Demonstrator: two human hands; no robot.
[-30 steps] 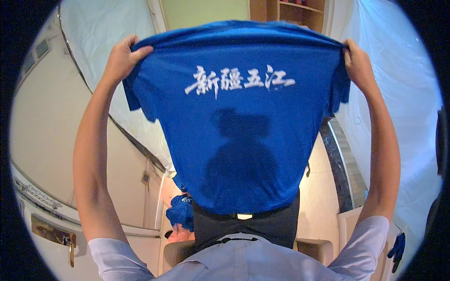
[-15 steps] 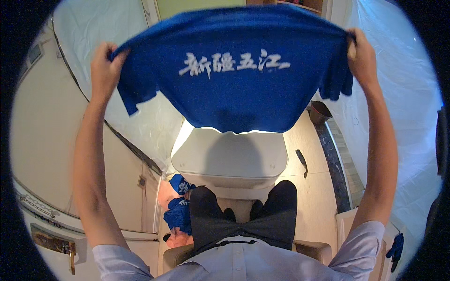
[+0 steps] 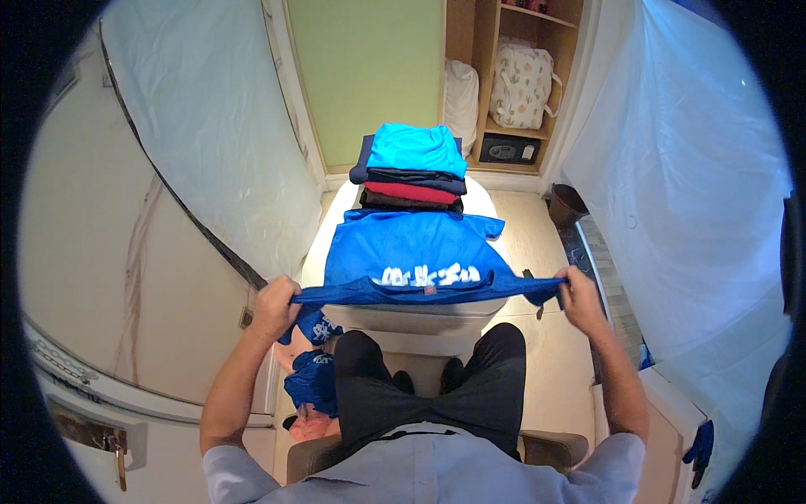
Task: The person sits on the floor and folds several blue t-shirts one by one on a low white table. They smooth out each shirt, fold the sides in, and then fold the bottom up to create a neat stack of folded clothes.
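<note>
A blue T-shirt (image 3: 395, 239) with white printing is spread over the top of a white table (image 3: 411, 320) in front of my knees. Its collar edge faces me and is stretched taut just beyond the table's near edge. My left hand (image 3: 277, 308) is closed on the left shoulder or sleeve of the shirt. On the opposite side my right hand (image 3: 581, 300) grips the right shoulder or sleeve. Just past the shirt stands a stack of folded clothes (image 3: 413, 191), bright blue on top, with dark and red layers under it.
Blue and pink clothes (image 3: 312, 382) lie in a heap on the floor left of my legs. A dark bin (image 3: 567, 205) stands at the far right. Translucent plastic sheeting (image 3: 672, 202) hangs on both sides. At the back, wooden shelves (image 3: 550, 76) hold a patterned bag (image 3: 522, 84).
Both hands have come down and toward me with the T-shirt. The shirt, earlier held up in the air, now lies across the table. The clothes stack behind it has come into sight.
</note>
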